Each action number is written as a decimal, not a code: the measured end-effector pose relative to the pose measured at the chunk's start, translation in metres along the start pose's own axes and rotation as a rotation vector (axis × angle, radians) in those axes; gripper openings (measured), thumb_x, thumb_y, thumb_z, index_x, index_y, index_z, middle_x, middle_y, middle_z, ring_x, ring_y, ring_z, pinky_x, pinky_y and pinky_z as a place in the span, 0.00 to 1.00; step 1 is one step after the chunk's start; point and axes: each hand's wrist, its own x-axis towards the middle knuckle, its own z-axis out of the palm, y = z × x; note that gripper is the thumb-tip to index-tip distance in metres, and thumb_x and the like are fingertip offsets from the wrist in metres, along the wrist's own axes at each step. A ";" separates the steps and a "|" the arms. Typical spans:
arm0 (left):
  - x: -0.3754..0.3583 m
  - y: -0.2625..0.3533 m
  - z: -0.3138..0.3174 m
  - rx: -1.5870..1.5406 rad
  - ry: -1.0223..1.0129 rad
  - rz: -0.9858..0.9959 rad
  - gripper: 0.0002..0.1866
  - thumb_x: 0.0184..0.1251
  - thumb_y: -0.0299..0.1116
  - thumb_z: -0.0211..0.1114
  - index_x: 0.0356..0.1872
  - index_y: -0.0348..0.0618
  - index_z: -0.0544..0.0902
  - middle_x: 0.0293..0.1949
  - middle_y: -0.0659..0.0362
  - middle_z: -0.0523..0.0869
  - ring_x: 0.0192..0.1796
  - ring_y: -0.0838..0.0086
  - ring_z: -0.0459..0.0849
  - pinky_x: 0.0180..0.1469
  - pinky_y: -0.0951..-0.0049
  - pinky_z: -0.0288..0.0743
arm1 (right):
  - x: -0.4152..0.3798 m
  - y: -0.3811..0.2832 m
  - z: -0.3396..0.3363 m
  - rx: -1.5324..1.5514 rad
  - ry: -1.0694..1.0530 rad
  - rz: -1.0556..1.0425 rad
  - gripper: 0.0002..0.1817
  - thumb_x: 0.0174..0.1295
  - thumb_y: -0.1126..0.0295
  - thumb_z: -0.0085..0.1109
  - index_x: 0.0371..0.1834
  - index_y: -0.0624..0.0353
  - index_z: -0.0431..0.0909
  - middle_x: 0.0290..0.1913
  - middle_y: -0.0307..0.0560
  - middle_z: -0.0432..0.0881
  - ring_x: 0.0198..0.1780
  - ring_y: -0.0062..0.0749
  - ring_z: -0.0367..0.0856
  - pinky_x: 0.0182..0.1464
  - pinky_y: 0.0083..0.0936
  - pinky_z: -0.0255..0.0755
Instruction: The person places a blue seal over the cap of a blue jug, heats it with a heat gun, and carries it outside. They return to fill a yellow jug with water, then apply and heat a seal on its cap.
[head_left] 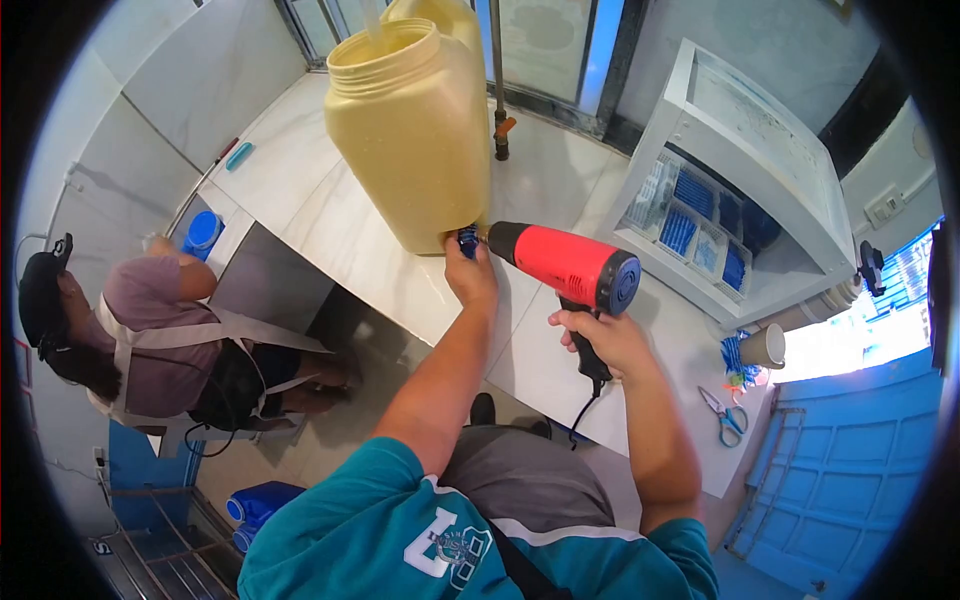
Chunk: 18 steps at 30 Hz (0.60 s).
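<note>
- Heat gun (570, 262) was mid-frame, right hand (605, 340) closed round it, seemingly for aim
- left hand (470, 277) pinched a blue piece (467, 239) low by the yellow jug (410, 145), probably steadying it

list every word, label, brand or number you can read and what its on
No text reads with certainty.
Teal short-sleeved shirt: large white characters crossed by small lettering, too skewed to read.
Red and black heat gun: any markings too small.
Small blue-and-white item at the left hand: print too small.
Large pale yellow plastic jug: no lettering visible.
</note>
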 end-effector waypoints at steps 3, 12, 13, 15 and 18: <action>0.000 0.005 -0.002 0.008 0.000 0.005 0.25 0.63 0.27 0.69 0.62 0.39 0.76 0.52 0.43 0.86 0.54 0.49 0.85 0.58 0.61 0.76 | 0.007 -0.002 -0.003 0.066 0.009 0.006 0.18 0.57 0.69 0.71 0.50 0.63 0.80 0.36 0.42 0.83 0.31 0.24 0.82 0.33 0.24 0.78; 0.007 -0.035 -0.002 -0.051 -0.150 0.145 0.31 0.62 0.17 0.57 0.66 0.32 0.58 0.64 0.37 0.75 0.66 0.54 0.77 0.68 0.63 0.68 | -0.003 0.017 -0.035 0.105 -0.035 0.040 0.21 0.64 0.70 0.62 0.60 0.62 0.74 0.43 0.51 0.85 0.30 0.26 0.82 0.33 0.25 0.79; 0.009 -0.037 -0.004 -0.081 -0.201 0.132 0.30 0.61 0.15 0.53 0.65 0.31 0.56 0.64 0.36 0.73 0.68 0.54 0.75 0.70 0.63 0.66 | -0.003 0.020 -0.035 0.130 -0.031 0.038 0.21 0.64 0.70 0.62 0.60 0.62 0.74 0.43 0.51 0.85 0.30 0.27 0.82 0.32 0.25 0.79; 0.011 -0.041 -0.007 -0.086 -0.230 0.126 0.29 0.60 0.14 0.52 0.64 0.31 0.56 0.64 0.33 0.71 0.69 0.51 0.74 0.72 0.62 0.65 | -0.004 0.026 -0.036 0.143 -0.029 0.043 0.21 0.64 0.70 0.62 0.60 0.62 0.75 0.43 0.51 0.85 0.30 0.27 0.82 0.32 0.25 0.80; 0.015 -0.045 -0.007 -0.101 -0.254 0.132 0.28 0.59 0.13 0.50 0.63 0.32 0.56 0.64 0.31 0.71 0.71 0.47 0.73 0.73 0.60 0.63 | -0.006 0.029 -0.033 0.141 -0.028 0.057 0.20 0.65 0.70 0.62 0.60 0.62 0.76 0.43 0.51 0.86 0.30 0.27 0.82 0.32 0.25 0.80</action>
